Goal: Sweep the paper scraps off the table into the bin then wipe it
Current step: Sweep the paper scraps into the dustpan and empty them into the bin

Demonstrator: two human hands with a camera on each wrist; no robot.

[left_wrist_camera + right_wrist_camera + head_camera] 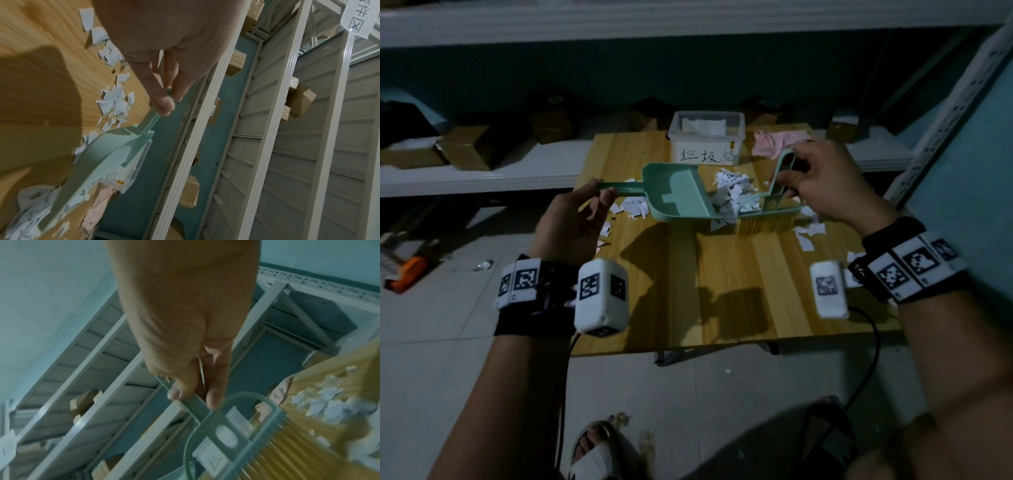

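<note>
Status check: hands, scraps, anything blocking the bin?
Left hand grips dustpan; right hand grips brush. Paper scraps piled at pan lip. Bin behind, unobstructed.

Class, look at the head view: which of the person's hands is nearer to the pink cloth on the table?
Right. The right hand grips the brush handle just in front of the pink cloth; the left hand holds the dustpan handle off the table's opposite side.

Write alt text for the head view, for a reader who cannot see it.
Over a wooden table, the left hand holds a green dustpan by its handle while the right hand holds a green brush, pushing torn paper scraps toward the pan. A clear bin and a pink cloth sit at the far edge.
</note>
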